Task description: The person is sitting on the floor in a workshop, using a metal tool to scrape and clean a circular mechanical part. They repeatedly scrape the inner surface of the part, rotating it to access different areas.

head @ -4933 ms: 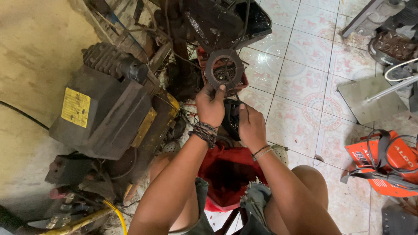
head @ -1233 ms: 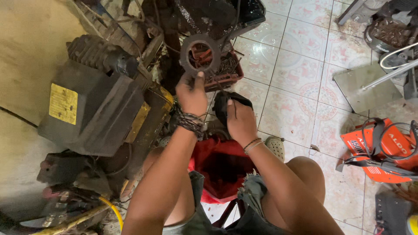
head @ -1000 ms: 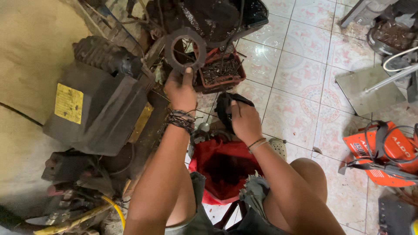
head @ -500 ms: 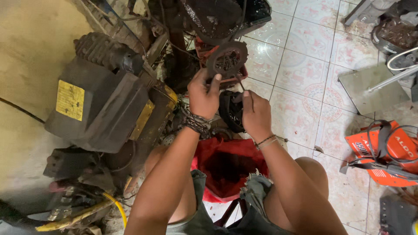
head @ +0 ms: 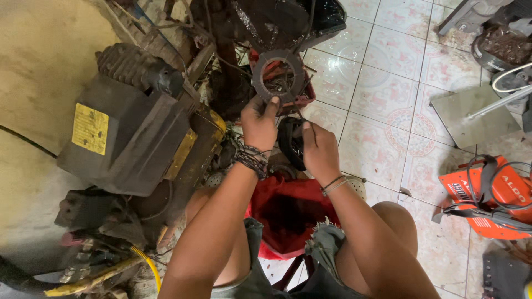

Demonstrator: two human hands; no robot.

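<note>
- We look down at our own two bare arms as we sit on a low red stool (head: 288, 216) over a pink-patterned tiled floor (head: 382, 99).
- Our left hand (head: 259, 123) holds a flat, dark, rusty metal ring (head: 278, 75) up by its lower rim, fingers clamped on the edge, the ring facing us so we see through its centre hole.
- A moment ago the ring sat a little lower and nearer our body; half a second before that it was raised further out and to the left (so it has swung away and come back). It now hovers in front of a red tray of small metal parts (head: 293, 91).
- Our right hand (head: 318, 147) has come closer to the left one and rests on a black, rounded machine part (head: 291, 141) just below the ring; its fingers are curled on it, though we cannot tell how tight the grip is.
- The return of the ring suggests that we are inspecting it, or lining it up against the black part.
- To the left sits a grimy grey engine housing with a yellow label (head: 119, 138); at far right, an orange power tool (head: 487, 194) lies on the floor.
</note>
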